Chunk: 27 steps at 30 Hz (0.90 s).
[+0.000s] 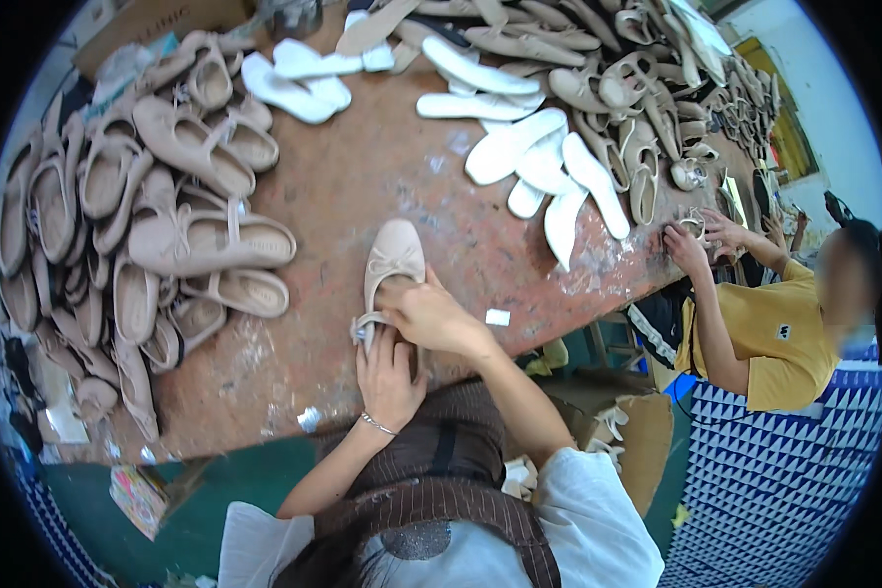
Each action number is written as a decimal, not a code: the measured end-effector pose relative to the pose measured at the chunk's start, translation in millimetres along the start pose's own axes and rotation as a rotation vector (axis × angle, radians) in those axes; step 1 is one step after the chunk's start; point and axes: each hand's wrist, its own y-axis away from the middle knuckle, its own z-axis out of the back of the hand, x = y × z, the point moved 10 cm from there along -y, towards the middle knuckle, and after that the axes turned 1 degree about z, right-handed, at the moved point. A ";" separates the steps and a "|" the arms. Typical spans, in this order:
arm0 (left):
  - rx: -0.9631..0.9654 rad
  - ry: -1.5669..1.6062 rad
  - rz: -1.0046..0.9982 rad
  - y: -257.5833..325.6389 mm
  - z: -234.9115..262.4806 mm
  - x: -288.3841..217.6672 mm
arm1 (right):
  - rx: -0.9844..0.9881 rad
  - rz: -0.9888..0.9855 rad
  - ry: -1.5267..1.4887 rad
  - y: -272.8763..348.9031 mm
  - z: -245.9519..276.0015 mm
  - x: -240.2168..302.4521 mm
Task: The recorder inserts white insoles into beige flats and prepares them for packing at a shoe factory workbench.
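A beige flat shoe (392,257) with a small bow lies toe-away on the worn reddish table (363,186), near its front edge. My right hand (431,316) rests across the shoe's opening and grips it. My left hand (390,377), with a thin bracelet on the wrist, holds the heel end and strap from below. The heel is mostly hidden under both hands.
A large pile of beige shoes (137,216) fills the table's left side. White insoles (539,157) and more shoes (647,108) lie at the back and right. A person in a yellow shirt (784,333) works at the table's right edge. A cardboard box (647,441) stands below.
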 end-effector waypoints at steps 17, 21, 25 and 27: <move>-0.834 -0.928 0.022 -203.2 411.3 92.7 | -0.849 -0.972 0.145 -7.5 173.3 -273.2; -0.102 0.144 -0.171 -368.1 148.7 9.1 | -1.110 -0.663 -0.772 24.6 148.0 -264.9; 0.164 -0.021 -0.435 -478.5 -74.9 -127.5 | -0.832 -0.666 -1.471 64.6 85.3 -207.7; 0.150 0.059 -0.264 -515.7 -135.9 -147.6 | -0.708 -0.441 -1.692 69.4 76.3 -164.5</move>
